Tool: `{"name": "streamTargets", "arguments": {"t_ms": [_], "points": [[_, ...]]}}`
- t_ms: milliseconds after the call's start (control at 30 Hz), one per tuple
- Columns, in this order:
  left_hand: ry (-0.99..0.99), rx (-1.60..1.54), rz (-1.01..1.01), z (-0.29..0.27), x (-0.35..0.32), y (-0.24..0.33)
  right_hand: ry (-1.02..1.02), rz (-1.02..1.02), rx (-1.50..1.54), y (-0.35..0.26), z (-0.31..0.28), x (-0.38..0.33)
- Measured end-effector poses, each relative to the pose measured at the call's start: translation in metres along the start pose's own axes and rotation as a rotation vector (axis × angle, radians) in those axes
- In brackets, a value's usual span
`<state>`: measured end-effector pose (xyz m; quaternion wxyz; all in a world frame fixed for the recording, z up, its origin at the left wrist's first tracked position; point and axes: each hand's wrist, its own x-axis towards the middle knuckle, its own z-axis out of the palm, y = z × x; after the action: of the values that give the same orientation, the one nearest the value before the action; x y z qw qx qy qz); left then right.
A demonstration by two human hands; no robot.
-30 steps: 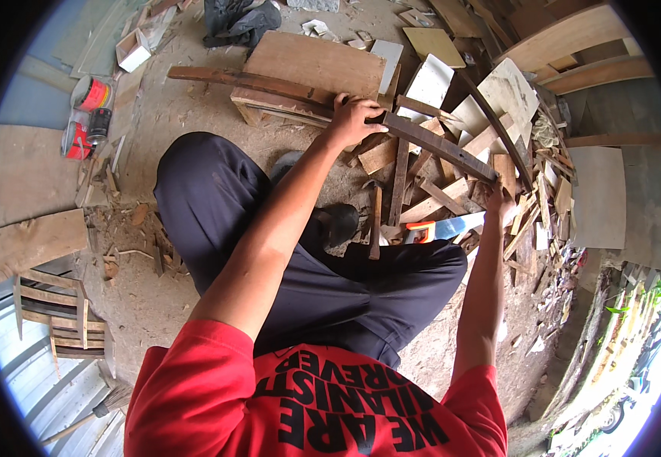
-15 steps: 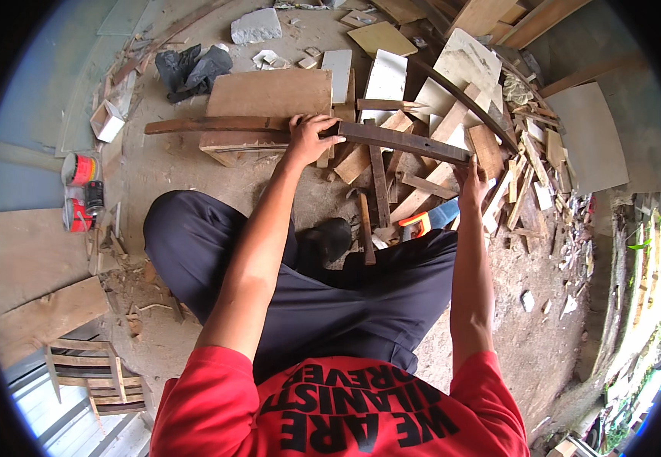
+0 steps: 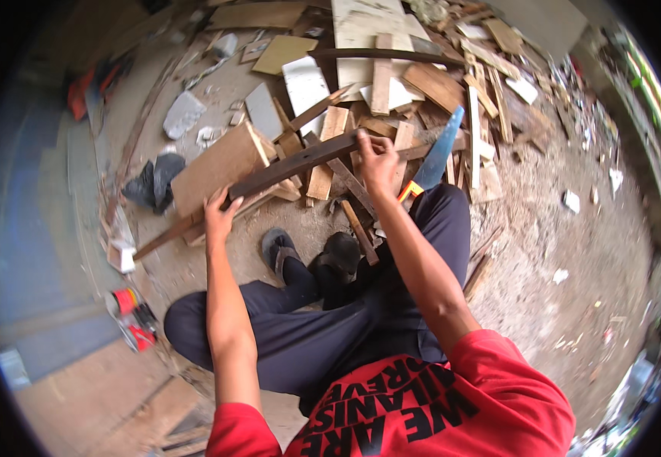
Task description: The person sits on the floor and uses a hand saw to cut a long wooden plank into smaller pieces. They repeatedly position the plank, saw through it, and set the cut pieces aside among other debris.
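I sit on the dirt floor with a long dark wooden strip [image 3: 292, 164] held across in front of me. My left hand [image 3: 220, 213] grips it near its lower left part, over a flat brown board [image 3: 216, 164]. My right hand [image 3: 376, 156] is closed around the strip's upper right end. A hand saw [image 3: 433, 160] with a blue blade and an orange-yellow handle lies just right of my right hand, beside my knee. A short wood stick [image 3: 361, 232] rests by my feet.
A heap of wood offcuts and boards [image 3: 414, 84] fills the ground ahead. Grey stone pieces [image 3: 185, 114] and dark cloth [image 3: 155, 179] lie at the left. Red cans [image 3: 132, 316] stand at the lower left. Bare dirt [image 3: 559, 228] spreads to the right.
The view has swung, so the pile now sits higher and further right. Both hands stay on the dark strip, which has tilted, its left end lower. The saw has come out from behind my right arm.
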<state>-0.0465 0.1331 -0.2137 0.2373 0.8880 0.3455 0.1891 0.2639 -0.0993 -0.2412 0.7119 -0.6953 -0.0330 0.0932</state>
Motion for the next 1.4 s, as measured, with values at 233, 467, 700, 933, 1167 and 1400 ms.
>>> {"name": "streamTargets", "arguments": {"t_ms": [233,467,700,933,1167,1400], "points": [[-0.131,-0.06,-0.191,-0.023,-0.011,0.005,0.024,0.088,0.063,-0.015,0.003,-0.051],[-0.166,-0.128,-0.195,-0.025,-0.012,0.011,0.015,0.134,0.296,-0.013,0.003,-0.051],[0.002,-0.266,-0.288,-0.013,-0.024,-0.015,-0.009,0.1,0.267,-0.011,0.001,-0.049],[0.38,-0.277,-0.481,0.022,-0.035,0.033,0.008,0.05,0.228,-0.011,-0.002,-0.046],[0.387,-0.222,-0.513,0.025,-0.03,0.045,-0.011,0.072,0.225,-0.017,-0.005,-0.043],[0.372,-0.25,-0.535,0.023,-0.029,0.049,0.004,0.078,0.24,-0.014,-0.003,-0.047]]}}
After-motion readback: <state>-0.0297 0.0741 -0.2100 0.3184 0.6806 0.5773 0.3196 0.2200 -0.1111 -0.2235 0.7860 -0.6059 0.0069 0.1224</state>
